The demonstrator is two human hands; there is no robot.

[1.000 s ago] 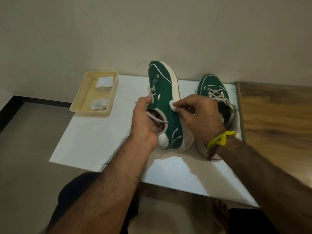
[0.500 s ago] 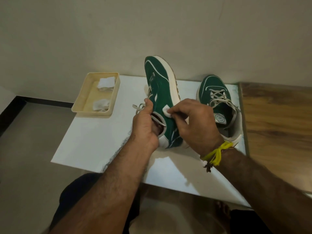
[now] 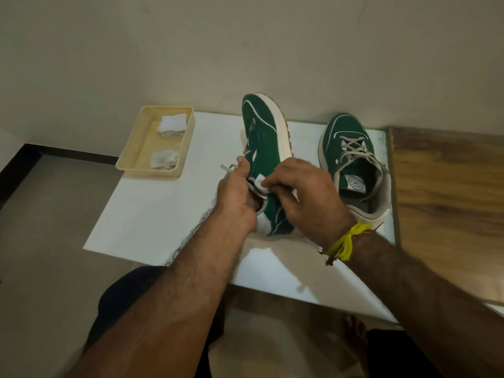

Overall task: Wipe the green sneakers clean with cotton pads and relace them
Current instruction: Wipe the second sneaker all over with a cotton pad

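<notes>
A green sneaker (image 3: 263, 137) with a white sole lies tipped on its side, toe pointing away, on the white board (image 3: 152, 214). My left hand (image 3: 236, 197) grips it at the collar, fingers inside the opening, a loose lace end sticking out to the left. My right hand (image 3: 305, 195) pinches a white cotton pad (image 3: 261, 184) and presses it on the green upper near the collar. The second green sneaker (image 3: 351, 156) stands upright and laced to the right, apart from both hands.
A cream plastic tray (image 3: 188, 137) at the board's far left holds two clumps of cotton pads (image 3: 172, 122). A wooden surface (image 3: 447, 203) borders the board on the right. The wall rises close behind the shoes. My knees are below the board's near edge.
My right hand slid the cotton pad from the sneaker's sole edge leftward and toward me, down to the upper near the collar. The sneaker shifted slightly in my left hand.
</notes>
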